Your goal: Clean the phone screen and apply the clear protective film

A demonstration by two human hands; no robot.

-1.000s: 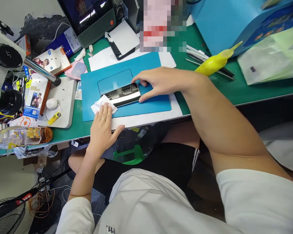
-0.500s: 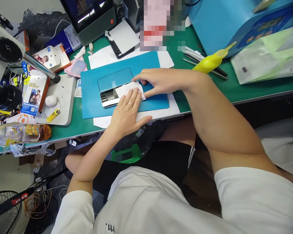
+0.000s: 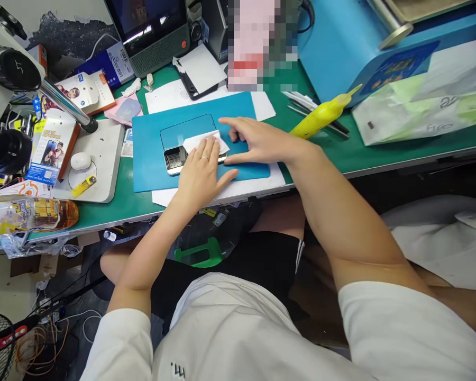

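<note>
A phone [image 3: 175,159] lies screen-up on a blue mat [image 3: 150,159] on the green bench. My left hand [image 3: 201,172] lies flat on a white wipe [image 3: 200,141], pressing it onto the phone's screen, fingers stretched out. My right hand [image 3: 254,142] rests at the phone's right end, fingers spread, with fingertips touching the phone's edge and the mat. Only the left end of the phone shows; the wipe and my left hand cover the rest.
A yellow squeeze bottle [image 3: 321,115] lies right of the mat by thin tools. A blue machine [image 3: 341,47] and a plastic bag [image 3: 420,106] stand behind. At the left are a microscope [image 3: 8,84], a white base plate [image 3: 99,159], boxes and a drink bottle [image 3: 31,214].
My left hand slid the white wipe from the phone's left end rightward along the screen and now covers most of it. My right hand stayed at the right end.
</note>
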